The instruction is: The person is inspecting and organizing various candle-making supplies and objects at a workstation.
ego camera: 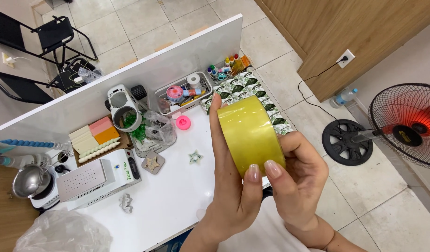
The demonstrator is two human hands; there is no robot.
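A wide roll of yellowish, translucent glossy packing tape [250,133] is held up above the white table [177,196], its curved outer face turned toward the camera and its axis tilted slightly. The left hand [233,186] and right hand [299,179] clasp it from below, both thumbs pressed side by side on its lower edge.

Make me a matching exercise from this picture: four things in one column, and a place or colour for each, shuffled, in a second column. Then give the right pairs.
Things:
1. roll of tape
2. fan
3. star shape
4. water bottle

Place or colour:
A. lying on the floor by the wooden wall
B. held up in both hands, yellow
C. lying on the white table
D. standing on the floor at the right, red centre

Pairs: 1-B, 2-D, 3-C, 4-A
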